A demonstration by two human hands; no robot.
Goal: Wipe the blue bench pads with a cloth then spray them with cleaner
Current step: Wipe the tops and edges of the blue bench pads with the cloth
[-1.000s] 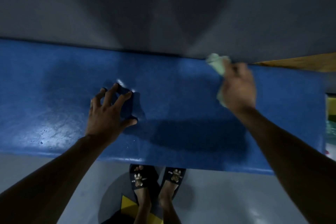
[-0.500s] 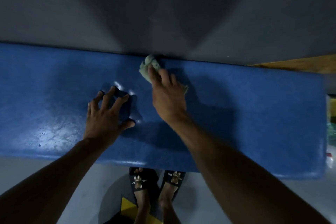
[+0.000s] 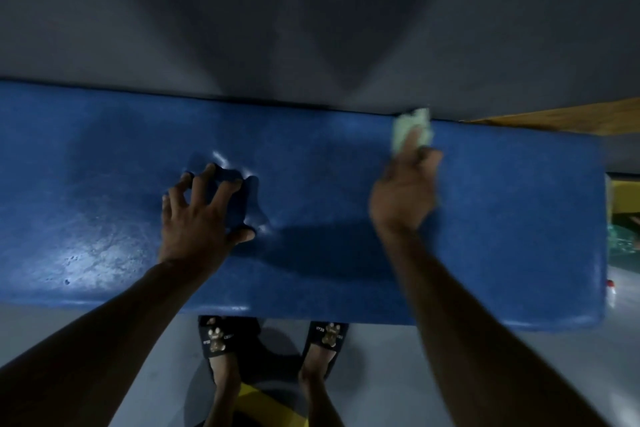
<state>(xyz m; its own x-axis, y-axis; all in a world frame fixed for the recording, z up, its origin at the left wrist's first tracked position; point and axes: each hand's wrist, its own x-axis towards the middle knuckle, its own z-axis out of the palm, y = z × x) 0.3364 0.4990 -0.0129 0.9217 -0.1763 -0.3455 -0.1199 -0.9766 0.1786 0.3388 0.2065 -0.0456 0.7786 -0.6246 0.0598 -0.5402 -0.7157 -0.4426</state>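
- Blue bench pad (image 3: 485,236) runs across the view against a grey wall (image 3: 311,10).
- Left hand (image 3: 201,218): fingers spread, tips pressing dents into the pad left of centre.
- Right hand (image 3: 403,198): blurred, holding a pale green cloth (image 3: 410,130) on the pad's far edge, right of centre; exact grip unclear.
- Person's feet in black slippers (image 3: 218,340) on the floor beneath the near edge.

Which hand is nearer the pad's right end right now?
Right. The right hand holds the cloth at the blue pad's far edge, right of centre; the left hand presses down left of centre.
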